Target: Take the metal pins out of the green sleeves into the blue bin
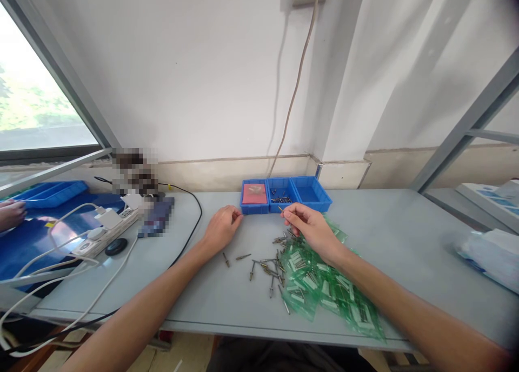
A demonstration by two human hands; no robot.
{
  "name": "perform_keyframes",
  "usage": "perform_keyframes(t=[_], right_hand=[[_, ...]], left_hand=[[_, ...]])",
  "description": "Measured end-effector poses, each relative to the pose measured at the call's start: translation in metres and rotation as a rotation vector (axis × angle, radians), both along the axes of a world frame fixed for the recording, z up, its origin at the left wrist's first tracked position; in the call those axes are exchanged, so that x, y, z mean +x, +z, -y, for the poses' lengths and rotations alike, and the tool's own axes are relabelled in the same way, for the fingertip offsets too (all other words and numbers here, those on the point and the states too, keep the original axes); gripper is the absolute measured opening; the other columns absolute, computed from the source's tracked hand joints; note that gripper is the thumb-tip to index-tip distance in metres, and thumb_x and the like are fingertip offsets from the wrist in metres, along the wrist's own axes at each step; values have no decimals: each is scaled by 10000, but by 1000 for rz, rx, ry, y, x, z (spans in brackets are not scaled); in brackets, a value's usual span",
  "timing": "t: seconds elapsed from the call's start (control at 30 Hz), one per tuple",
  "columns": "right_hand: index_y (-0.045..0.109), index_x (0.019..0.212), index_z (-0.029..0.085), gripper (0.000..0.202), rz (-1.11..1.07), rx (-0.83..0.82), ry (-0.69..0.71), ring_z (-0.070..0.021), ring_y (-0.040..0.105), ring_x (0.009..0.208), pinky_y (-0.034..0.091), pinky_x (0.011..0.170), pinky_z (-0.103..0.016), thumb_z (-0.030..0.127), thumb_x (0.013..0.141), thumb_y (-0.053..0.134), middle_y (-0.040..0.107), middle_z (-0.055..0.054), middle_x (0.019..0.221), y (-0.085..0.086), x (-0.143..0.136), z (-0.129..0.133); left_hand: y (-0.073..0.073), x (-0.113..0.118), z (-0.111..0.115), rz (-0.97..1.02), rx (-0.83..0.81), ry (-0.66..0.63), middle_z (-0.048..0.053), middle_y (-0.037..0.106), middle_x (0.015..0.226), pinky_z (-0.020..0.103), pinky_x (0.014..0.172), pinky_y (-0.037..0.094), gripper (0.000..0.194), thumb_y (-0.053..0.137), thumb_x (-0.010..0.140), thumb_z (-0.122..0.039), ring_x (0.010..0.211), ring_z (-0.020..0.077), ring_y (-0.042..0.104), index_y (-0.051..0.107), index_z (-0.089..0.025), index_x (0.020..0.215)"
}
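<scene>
My right hand [306, 226] pinches a small brass-coloured metal pin [281, 209] just in front of the blue bins. To the left, my left hand [225, 225] is closed near the front left corner of the red-lined bin [254, 210]; what its fingers hold, if anything, is hidden. The middle bin [283, 197] has small metal parts in it. Loose metal pins [271, 286] lie scattered on the grey table between my forearms. Beside them, under my right wrist and forearm, are several green plastic bags [302, 301] with metal pins inside.
On the left are a white power strip [91, 246], cables, a round black object [116, 246] and a pixelated area. Another person's hand [11, 214] is at the far left edge. A plastic-wrapped package [492, 258] lies at right.
</scene>
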State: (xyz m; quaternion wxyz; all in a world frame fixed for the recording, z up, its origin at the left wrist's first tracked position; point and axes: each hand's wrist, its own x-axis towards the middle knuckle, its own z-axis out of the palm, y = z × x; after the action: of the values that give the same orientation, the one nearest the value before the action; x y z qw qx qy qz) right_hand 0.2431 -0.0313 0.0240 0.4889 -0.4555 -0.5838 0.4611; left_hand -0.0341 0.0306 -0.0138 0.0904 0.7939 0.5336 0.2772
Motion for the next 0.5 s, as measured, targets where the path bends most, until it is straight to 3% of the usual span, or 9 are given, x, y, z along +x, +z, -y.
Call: perform_keyframes(t=[0.23, 0.5], right_hand=[[631, 949, 233, 348, -61, 8, 54, -114, 474, 601, 377, 576, -272, 564, 909, 735, 596, 17, 836, 1, 0, 3], [555, 921, 240, 342, -77, 30, 90, -109, 499, 607, 390, 593, -274, 524, 913, 745, 569, 28, 869, 2, -1, 3]], left_hand=[[3, 2, 0, 91, -94, 118, 37, 729, 889, 319, 752, 423, 165, 579, 995, -316, 816, 212, 648, 700, -207, 967], [6, 2, -1, 142, -110, 142, 34, 724, 857, 314, 726, 403, 215, 573, 993, -368, 770, 203, 626, 703, -202, 950]])
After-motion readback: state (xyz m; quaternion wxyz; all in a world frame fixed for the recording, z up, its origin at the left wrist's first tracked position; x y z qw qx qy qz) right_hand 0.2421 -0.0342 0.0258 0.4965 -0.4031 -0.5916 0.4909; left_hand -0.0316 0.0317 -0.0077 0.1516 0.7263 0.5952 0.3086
